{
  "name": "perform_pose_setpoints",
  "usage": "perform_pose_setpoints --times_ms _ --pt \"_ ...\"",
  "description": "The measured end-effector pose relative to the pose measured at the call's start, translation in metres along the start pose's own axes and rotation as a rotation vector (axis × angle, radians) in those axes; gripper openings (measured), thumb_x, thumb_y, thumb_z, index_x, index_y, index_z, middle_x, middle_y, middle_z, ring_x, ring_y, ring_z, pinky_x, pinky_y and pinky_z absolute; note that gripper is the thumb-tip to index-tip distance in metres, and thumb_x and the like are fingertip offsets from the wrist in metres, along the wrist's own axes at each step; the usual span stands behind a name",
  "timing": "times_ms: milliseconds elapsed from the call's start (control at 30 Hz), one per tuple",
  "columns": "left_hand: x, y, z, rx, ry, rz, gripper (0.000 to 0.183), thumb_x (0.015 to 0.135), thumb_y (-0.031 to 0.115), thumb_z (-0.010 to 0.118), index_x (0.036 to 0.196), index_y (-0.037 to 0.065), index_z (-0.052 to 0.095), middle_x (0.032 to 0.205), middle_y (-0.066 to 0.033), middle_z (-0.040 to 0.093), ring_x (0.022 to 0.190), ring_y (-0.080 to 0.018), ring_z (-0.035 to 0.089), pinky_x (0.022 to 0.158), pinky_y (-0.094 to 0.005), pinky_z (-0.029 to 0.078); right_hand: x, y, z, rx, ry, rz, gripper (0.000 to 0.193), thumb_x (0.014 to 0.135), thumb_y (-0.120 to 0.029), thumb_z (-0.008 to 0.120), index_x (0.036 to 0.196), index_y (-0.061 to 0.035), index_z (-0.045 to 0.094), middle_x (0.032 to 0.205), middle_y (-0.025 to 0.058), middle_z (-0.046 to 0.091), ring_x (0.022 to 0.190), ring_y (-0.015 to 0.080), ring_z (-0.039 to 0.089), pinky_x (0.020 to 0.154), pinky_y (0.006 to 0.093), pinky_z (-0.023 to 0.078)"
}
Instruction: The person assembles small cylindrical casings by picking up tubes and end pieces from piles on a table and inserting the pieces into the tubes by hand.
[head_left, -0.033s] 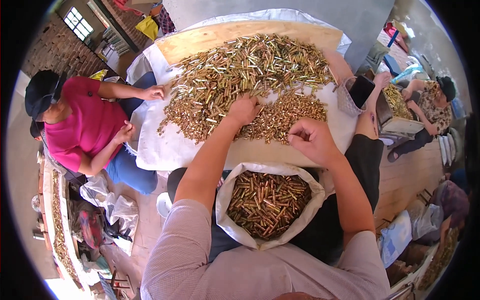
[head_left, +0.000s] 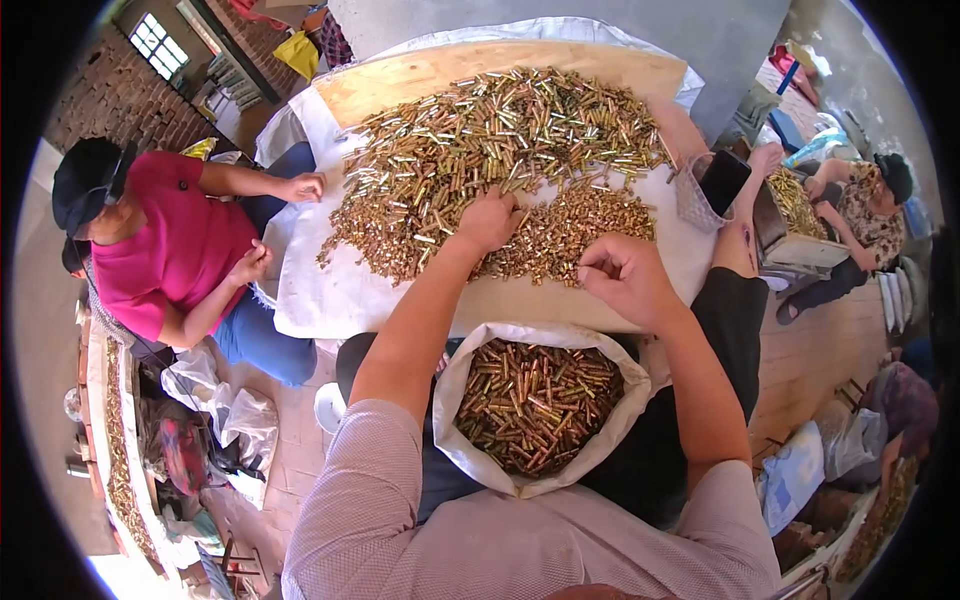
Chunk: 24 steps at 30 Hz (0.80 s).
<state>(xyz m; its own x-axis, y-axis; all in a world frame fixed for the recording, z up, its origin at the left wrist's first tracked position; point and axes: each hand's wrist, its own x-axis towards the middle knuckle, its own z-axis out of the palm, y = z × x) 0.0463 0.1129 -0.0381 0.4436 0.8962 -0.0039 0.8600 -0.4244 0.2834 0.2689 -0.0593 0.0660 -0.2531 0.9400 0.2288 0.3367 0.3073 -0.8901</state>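
Observation:
A wide pile of long brass-coloured metal sleeves (head_left: 500, 115) covers the back of the cloth-covered table. Shorter brass-coloured metal pieces (head_left: 590, 215) lie heaped in front of it. My left hand (head_left: 488, 222) rests at the border of the two heaps, fingers curled; whatever is between them is hidden. Over the table's near right part my right hand (head_left: 628, 275) is closed, thumb against fingers, and anything in it is too small to make out. Below both hands, between my legs, a white sack (head_left: 450, 420) stands open, filled with slim brass-coloured metal parts (head_left: 535, 405).
To the left sits a co-worker in a pink shirt (head_left: 190, 240), one hand near the table edge. A woven basket (head_left: 690, 205) with a black phone (head_left: 722, 182) adjoins the table's right side. Farther right, another person (head_left: 865, 210) works at a wooden box (head_left: 805, 250). A white bowl (head_left: 330, 408) stands on the floor.
The co-worker's hand on the left has drawn back slightly from the table. Both of my hands keep their places and poses.

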Motion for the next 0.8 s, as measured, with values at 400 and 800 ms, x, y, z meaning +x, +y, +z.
perform_pose_setpoints --times_ms 400,800 --pt "-0.060 0.009 0.019 -0.194 0.301 0.209 0.025 0.090 0.021 0.063 0.107 0.004 0.066 0.105 -0.0188 0.061 0.100 -0.0387 0.059 0.088 -0.0464 0.049 -0.002 0.008 -0.002 0.019 0.012 -0.013 0.008 0.086 -0.001 0.069 0.084 -0.0038 0.061 0.070 -0.0053 0.057 0.060 0.0009 0.050 0.053 0.0194 0.042" --pt "-0.092 0.031 0.004 -0.186 0.306 0.433 0.022 0.084 0.022 0.071 0.104 0.012 0.072 0.125 -0.0101 0.060 0.116 -0.0341 0.052 0.102 -0.0447 0.041 -0.005 0.008 -0.001 -0.041 0.028 0.003 0.007 0.085 -0.001 0.069 0.083 -0.0025 0.063 0.070 -0.0049 0.057 0.062 0.0023 0.050 0.054 0.0213 0.042"
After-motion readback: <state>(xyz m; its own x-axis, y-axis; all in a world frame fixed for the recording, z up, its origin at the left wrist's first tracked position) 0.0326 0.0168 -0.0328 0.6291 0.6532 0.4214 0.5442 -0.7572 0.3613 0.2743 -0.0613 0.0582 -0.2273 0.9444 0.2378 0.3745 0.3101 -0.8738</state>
